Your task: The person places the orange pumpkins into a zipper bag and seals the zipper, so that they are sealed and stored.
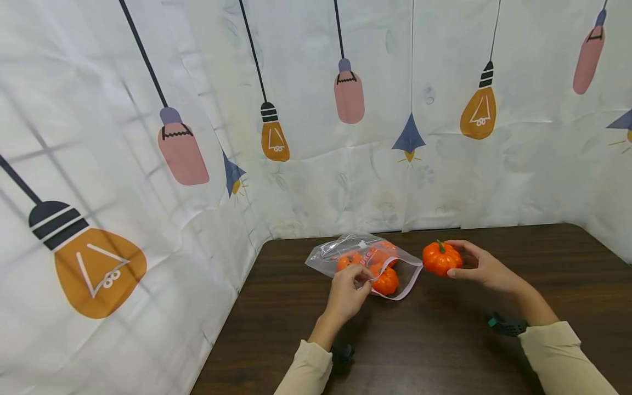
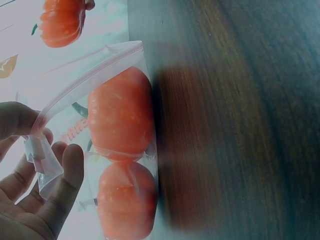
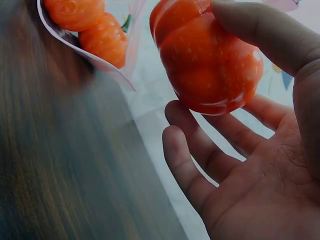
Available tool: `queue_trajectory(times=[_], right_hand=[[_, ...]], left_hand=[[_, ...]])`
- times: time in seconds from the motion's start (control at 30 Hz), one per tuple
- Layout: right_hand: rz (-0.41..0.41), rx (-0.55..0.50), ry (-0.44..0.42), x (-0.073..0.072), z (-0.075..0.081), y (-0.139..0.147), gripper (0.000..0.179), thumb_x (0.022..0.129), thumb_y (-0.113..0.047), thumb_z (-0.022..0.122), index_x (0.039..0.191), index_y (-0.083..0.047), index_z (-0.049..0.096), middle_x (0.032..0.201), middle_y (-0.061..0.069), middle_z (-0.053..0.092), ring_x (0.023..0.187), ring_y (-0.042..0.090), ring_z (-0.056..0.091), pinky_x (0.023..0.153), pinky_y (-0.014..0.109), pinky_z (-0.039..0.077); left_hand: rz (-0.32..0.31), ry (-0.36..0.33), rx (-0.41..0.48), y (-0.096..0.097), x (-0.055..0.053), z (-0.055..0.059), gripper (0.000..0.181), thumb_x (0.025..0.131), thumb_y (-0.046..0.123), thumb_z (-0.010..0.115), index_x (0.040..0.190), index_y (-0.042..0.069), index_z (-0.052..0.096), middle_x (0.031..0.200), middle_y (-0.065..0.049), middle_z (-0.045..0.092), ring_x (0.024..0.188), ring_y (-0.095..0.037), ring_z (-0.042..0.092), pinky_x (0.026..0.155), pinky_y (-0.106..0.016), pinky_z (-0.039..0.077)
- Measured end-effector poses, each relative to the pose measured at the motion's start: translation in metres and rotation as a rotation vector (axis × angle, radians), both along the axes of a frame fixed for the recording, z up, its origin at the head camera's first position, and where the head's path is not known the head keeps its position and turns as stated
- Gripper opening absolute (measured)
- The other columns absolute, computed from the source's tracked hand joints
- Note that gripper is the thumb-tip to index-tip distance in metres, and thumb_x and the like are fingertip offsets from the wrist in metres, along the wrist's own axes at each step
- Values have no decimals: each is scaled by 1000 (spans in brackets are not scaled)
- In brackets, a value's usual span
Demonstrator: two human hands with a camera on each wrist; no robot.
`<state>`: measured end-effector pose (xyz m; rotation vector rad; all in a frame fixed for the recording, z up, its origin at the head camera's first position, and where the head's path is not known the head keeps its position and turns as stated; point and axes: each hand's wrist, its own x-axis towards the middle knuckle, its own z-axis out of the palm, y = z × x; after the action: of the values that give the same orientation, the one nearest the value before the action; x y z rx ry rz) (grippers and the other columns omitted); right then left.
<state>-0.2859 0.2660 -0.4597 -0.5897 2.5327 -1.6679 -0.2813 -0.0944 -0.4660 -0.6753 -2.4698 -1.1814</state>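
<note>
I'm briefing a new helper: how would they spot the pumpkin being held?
Find the dark table, then the clear bag of orange pumpkins on it. Just right of its open mouth, the right hand holds the lone pumpkin. Unlike the bagged ones, it is outside.

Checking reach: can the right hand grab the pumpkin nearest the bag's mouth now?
Probably not as is: the right hand holds another pumpkin. Otherwise the way to the bagged pumpkin looks free, with the clear bag open toward that hand.
</note>
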Motion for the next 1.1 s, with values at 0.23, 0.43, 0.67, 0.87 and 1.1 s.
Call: queue_trajectory(times=[0.23, 0.43, 0.67, 0.87, 1.1], right_hand=[[26, 13, -31, -3, -5, -7, 68, 95, -19, 70, 152, -8, 37, 147, 21, 46, 114, 13, 60, 90, 37, 55], [64, 28, -36, -5, -9, -13, 68, 94, -18, 71, 152, -9, 38, 148, 23, 45, 115, 21, 60, 89, 41, 55], [158, -1, -41, -5, -14, -18, 65, 94, -12, 70, 152, -9, 39, 143, 14, 51, 113, 10, 63, 89, 33, 57], [225, -4, -7, -5, -18, -25, 64, 93, -11, 69, 150, -5, 40, 143, 18, 52, 118, 2, 60, 93, 26, 55], [266, 21, -35, -7, -24, -33, 63, 94, -12, 69, 150, -5, 40, 149, 27, 44, 121, 9, 58, 94, 26, 53]], left_hand=[[-5, -1, -1, 0, -1, -1, 5, 89, 12, 71, 91, 14, 75, 90, 2, 72, 85, -9, 67, 79, -23, 57], [-7, 4, 1, 0, -1, -2, 6, 90, 15, 70, 92, 12, 75, 92, 2, 73, 85, -8, 67, 79, -22, 57], [-1, 16, -2, 0, 2, 1, 7, 88, 9, 72, 89, 16, 73, 90, 2, 72, 83, -7, 65, 77, -20, 56], [-4, -8, 14, 0, 3, 0, 8, 89, 8, 72, 89, 15, 72, 92, 1, 73, 82, -8, 64, 76, -18, 56], [-13, -4, 20, 0, 2, -2, 6, 88, 8, 72, 91, 13, 74, 93, 0, 73, 82, -10, 65, 77, -18, 57]])
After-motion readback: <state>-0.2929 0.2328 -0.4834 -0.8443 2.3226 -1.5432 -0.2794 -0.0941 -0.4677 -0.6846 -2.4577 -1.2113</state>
